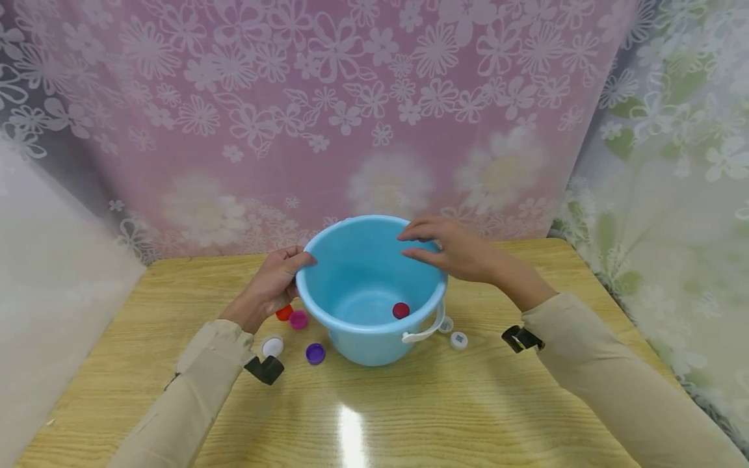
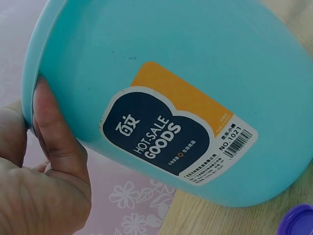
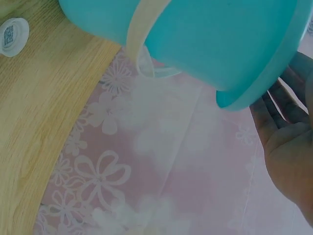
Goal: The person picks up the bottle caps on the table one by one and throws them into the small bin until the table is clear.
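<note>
A light blue plastic bucket point(image 1: 357, 263) is at the middle of the wooden table, its mouth facing up and toward me. My left hand point(image 1: 274, 281) grips the left rim, with the thumb over the edge and the fingers outside. In the left wrist view, a dark and orange label point(image 2: 161, 125) shows on the outer wall. My right hand point(image 1: 456, 252) is at the right rim, its fingers extended over the bucket's mouth and the thumb apart from them. A dark red cap point(image 1: 400, 311) lies inside the bucket. The white handle point(image 1: 422, 336) hangs at the front right.
Left of the bucket lie an orange-red cap point(image 1: 284, 312), a pink cap point(image 1: 298, 319), a white cap point(image 1: 272, 346) and a purple cap point(image 1: 315, 353). Two whitish caps point(image 1: 459, 340) lie at its right. A floral curtain point(image 1: 351, 130) hangs behind the table point(image 1: 445, 409).
</note>
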A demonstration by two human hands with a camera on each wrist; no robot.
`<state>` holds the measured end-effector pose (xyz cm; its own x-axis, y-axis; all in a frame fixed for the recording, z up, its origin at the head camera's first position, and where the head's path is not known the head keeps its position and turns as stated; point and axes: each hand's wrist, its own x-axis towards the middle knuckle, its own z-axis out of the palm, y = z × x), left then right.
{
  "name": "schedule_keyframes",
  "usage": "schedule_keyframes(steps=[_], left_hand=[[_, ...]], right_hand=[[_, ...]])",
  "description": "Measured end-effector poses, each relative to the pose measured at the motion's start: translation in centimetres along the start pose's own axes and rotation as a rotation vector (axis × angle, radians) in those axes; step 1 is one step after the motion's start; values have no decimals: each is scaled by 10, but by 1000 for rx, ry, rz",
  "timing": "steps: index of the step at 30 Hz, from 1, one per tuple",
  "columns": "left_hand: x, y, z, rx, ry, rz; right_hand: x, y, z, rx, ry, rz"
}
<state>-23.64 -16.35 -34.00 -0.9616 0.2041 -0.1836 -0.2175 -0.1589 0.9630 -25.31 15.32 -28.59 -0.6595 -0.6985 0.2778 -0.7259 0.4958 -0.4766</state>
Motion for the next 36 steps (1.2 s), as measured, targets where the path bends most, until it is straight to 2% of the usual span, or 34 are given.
schedule_keyframes(steps=[5,11,17,21,26,32,36], left_hand=[[-1,0,1,-3,5,-2],[-1,0,1,-2,15,-1],[-1,0,0,3,5,-2],[0,0,0,5,7,-5],[0,-1,-1,2,3,-10],[0,-1,0,0,2,-2],[0,-1,0,-1,8,-1]], right_hand=[[-11,5,-9,48,69,70],[-24,16,-17,13,151,74],[-40,31,-22,3,168,128],[-51,40,-22,-37,158,151],[-65,55,-12,-71,117,178],[-81,72,8,-19,45,192],[-91,79,23,3,-13,231]])
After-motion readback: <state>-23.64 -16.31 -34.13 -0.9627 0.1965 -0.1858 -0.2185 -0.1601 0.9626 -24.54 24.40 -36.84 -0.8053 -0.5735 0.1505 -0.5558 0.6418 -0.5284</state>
